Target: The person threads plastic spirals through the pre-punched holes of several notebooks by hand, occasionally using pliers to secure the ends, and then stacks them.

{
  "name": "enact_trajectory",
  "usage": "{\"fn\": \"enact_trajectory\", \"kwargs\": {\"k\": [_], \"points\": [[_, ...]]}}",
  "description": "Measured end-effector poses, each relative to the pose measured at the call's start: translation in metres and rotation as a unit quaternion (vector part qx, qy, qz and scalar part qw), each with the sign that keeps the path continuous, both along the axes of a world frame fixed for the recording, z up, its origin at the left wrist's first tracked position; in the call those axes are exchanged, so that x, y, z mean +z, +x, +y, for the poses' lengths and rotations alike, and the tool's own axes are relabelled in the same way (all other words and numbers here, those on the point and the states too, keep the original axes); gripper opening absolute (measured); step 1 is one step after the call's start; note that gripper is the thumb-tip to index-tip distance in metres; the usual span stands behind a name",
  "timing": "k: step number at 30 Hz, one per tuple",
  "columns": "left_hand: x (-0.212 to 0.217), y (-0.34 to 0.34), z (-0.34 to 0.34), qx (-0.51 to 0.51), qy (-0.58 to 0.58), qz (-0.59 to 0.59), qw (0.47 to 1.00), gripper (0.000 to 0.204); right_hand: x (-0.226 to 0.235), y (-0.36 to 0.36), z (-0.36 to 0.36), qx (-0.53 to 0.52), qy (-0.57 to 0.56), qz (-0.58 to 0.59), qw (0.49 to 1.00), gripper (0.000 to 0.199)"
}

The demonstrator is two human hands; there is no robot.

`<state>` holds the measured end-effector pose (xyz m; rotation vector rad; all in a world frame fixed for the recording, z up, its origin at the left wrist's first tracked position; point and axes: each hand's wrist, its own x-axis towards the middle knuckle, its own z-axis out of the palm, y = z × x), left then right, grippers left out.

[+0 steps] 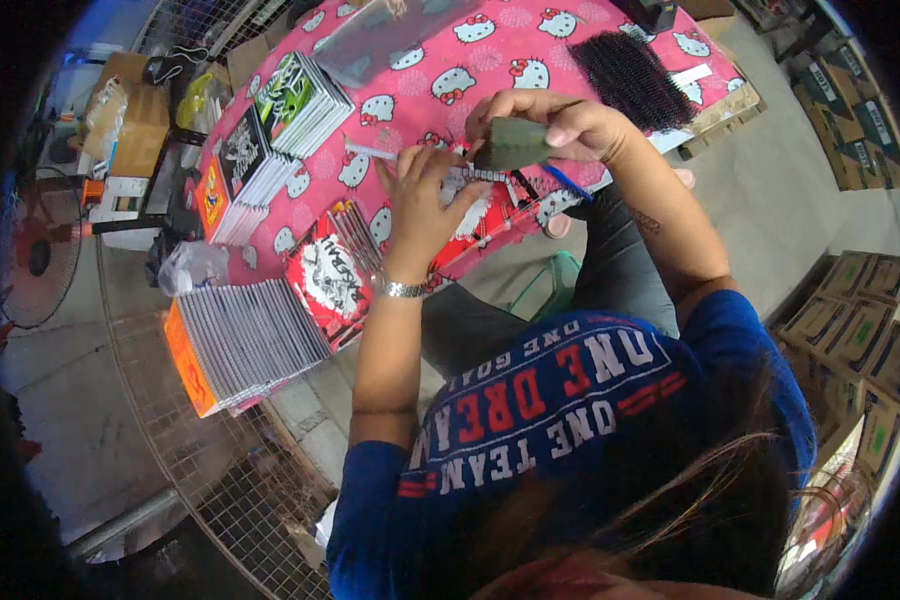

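A red notebook [467, 238] with a white and black cover design lies at the near table edge in front of me, a row of spiral binding along its far side. My left hand [422, 192] rests on its left part, fingers spread and thumb apart. Above the binding, my right hand [582, 128] grips a flat grey-green block [518, 143] between thumb and fingers. What the block is, I cannot tell. A thin blue strip [568, 183] lies below the right hand, by the notebook's right end.
Black binding coils [632, 80] lie at the far right of the pink patterned table cover [410, 85]. Notebook stacks stand left: green-covered [305, 105], black and orange [238, 170], and a long orange-ended row [250, 335]. Red notebooks [332, 270] sit beside my left forearm. Cartons [855, 320] line the right.
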<state>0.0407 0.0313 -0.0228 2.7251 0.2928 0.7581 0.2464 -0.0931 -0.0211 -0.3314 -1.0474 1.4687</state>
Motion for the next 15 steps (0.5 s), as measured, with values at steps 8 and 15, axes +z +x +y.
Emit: {"fn": "enact_trajectory", "kwargs": {"k": [8,15], "points": [[0.002,0.002,-0.004,0.007,-0.077,0.025,0.997,0.048,0.014,0.005,0.002,-0.030,-0.119,-0.199,0.972,0.062],[0.016,0.004,0.000,0.029,0.012,0.045,0.998,0.053,-0.014,0.018,0.021,-0.060,-0.132,-0.349,0.926,0.056]]}}
